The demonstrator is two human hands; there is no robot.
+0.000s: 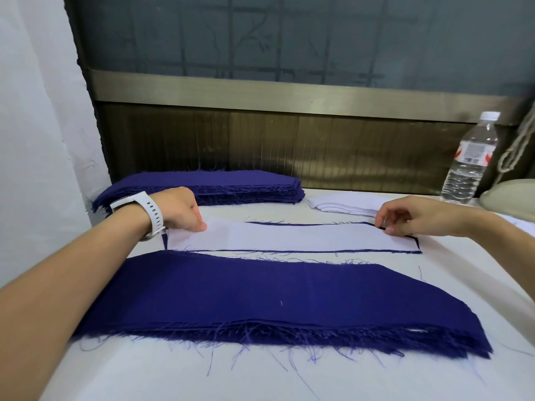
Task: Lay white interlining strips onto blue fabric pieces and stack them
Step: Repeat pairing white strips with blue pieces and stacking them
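**Two hands on one white strip**

Nearest the person, a thick stack of blue pieces (275, 299) lay across the white table (144, 377), its front edge frayed, with loose threads trailing over the tabletop.

Just behind that stack lay a single blue piece (289, 251) with the white strip (289, 237) flat on top of it. The strip covered it almost wholly, so only thin blue lines showed along the long edges and at the right end.

The left hand (179, 208), with a white watch (139, 206) on its wrist, was at the left end of the strip. Its fingers were curled under and the fingertips were pinching the strip there. The right hand (405, 215) was at the right end, fingers bent, with thumb and fingertips nipping that corner of the strip.

Farther back on the left sat a second stack of blue pieces (202, 183), close against the wall panel. To its right, behind the right hand, was a low pile of white strips (341, 204). Beyond that pile, at the far right of the table, a clear water bottle (469, 160) with a white cap stood upright, and a knotted rope (518, 149) hung beside it.
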